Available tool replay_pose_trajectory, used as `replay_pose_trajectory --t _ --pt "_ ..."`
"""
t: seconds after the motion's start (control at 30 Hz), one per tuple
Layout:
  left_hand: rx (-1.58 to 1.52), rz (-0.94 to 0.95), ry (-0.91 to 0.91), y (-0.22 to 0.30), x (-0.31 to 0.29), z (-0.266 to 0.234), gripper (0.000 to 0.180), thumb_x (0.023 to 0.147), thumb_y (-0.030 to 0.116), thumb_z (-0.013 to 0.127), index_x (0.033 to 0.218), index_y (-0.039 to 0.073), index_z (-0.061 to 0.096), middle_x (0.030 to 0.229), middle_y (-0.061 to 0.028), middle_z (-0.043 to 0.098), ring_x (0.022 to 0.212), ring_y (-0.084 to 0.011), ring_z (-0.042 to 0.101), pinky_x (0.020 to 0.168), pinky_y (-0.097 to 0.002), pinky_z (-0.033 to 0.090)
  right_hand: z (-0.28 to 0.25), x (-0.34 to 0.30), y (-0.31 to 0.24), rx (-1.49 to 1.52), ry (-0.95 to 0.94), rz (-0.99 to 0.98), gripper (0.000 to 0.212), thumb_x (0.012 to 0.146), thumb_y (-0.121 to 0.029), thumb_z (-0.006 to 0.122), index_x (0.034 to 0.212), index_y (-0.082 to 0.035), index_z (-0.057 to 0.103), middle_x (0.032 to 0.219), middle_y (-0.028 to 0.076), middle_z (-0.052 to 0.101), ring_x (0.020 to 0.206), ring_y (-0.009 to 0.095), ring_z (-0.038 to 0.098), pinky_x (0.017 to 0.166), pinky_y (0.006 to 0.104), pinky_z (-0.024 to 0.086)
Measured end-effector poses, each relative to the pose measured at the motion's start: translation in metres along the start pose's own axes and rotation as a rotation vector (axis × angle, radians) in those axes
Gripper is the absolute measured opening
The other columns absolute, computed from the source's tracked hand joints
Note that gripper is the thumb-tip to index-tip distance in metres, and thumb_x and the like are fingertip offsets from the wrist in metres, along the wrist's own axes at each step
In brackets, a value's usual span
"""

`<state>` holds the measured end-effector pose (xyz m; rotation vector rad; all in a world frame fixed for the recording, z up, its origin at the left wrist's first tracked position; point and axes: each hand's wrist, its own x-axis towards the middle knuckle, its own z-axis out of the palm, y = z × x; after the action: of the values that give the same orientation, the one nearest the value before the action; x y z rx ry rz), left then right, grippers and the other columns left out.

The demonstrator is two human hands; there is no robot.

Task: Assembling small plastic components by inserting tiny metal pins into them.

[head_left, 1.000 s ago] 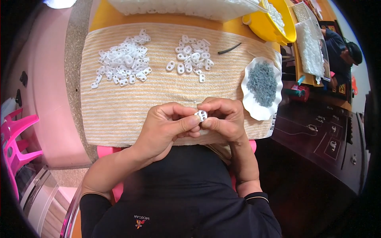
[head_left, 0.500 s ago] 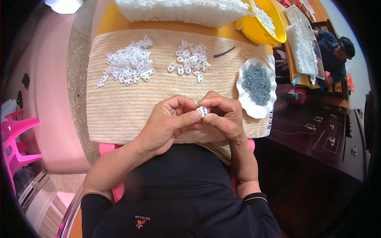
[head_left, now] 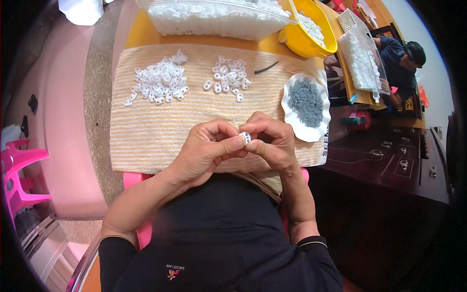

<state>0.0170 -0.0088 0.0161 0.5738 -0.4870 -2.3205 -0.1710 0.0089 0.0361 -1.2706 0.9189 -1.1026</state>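
Both hands meet over the near part of a striped towel (head_left: 146, 129). Between my fingertips is a small white plastic cord lock (head_left: 246, 138) with holes in its face. My left hand (head_left: 210, 146) pinches it from the left with thumb and fingers. From the other side my right hand (head_left: 272, 141) grips it the same way; the fingers partly cover it. Beyond the hands lie a large heap of white plastic parts (head_left: 160, 80) and a smaller heap of white two-hole pieces (head_left: 227, 75). On the right, a white scalloped plate (head_left: 318, 135) holds small grey springs (head_left: 305, 102).
A thin dark rod (head_left: 266, 67) lies on the towel. At the back stand a clear bin (head_left: 214, 24) and a yellow bowl (head_left: 292, 44), both with white parts. Another person (head_left: 399, 53) sits at the far right near another bin (head_left: 360, 63). A pink stool (head_left: 24, 170) stands left.
The view has shifted slightly, so the tabletop things sit a little lower and further left. Both hands keep their hold; the cord lock looks slightly turned.
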Motion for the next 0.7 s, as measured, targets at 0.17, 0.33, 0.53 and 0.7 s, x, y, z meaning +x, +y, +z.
replay_pose_trajectory --t 0.17,0.33,0.53,0.7 --pt "0.039 0.033 -0.040 -0.004 0.000 -0.002 0.009 0.087 0.007 0.069 0.089 0.002 0.061 0.087 -0.0063 0.066 0.079 -0.0139 0.065 0.074 -0.0256 0.056 0.000 -0.002 -0.004 -0.146 -0.064 -0.070 0.023 0.082 -0.004 0.071 0.104 0.001 0.066 0.084 0.003 0.058 0.074 0.007 0.053 0.063 0.0202 0.042" --pt "0.052 0.029 -0.044 -0.002 0.001 -0.002 0.009 0.088 0.008 0.067 0.090 0.002 0.061 0.088 -0.0063 0.065 0.081 -0.0140 0.065 0.075 -0.0272 0.056 0.001 -0.003 -0.004 -0.017 -0.065 0.015 0.023 0.085 -0.004 0.069 0.105 0.003 0.065 0.089 0.005 0.056 0.075 0.009 0.053 0.069 0.0203 0.047" --pt "0.036 0.001 0.010 0.005 0.003 -0.002 0.011 0.088 0.009 0.067 0.094 0.002 0.060 0.090 -0.0067 0.066 0.082 -0.0141 0.065 0.076 -0.0277 0.057 -0.008 0.001 0.009 -0.005 -0.085 0.096 0.026 0.085 -0.005 0.069 0.109 0.003 0.062 0.091 0.002 0.054 0.082 0.007 0.053 0.071 0.0206 0.046" --pt "0.027 -0.005 0.014 0.007 0.003 -0.001 0.011 0.089 0.010 0.066 0.095 0.002 0.061 0.093 -0.0069 0.066 0.083 -0.0144 0.065 0.076 -0.0276 0.057 -0.003 0.004 0.001 0.060 -0.035 0.178 0.017 0.086 -0.006 0.069 0.098 0.001 0.060 0.091 0.001 0.054 0.084 0.008 0.053 0.073 0.0204 0.045"
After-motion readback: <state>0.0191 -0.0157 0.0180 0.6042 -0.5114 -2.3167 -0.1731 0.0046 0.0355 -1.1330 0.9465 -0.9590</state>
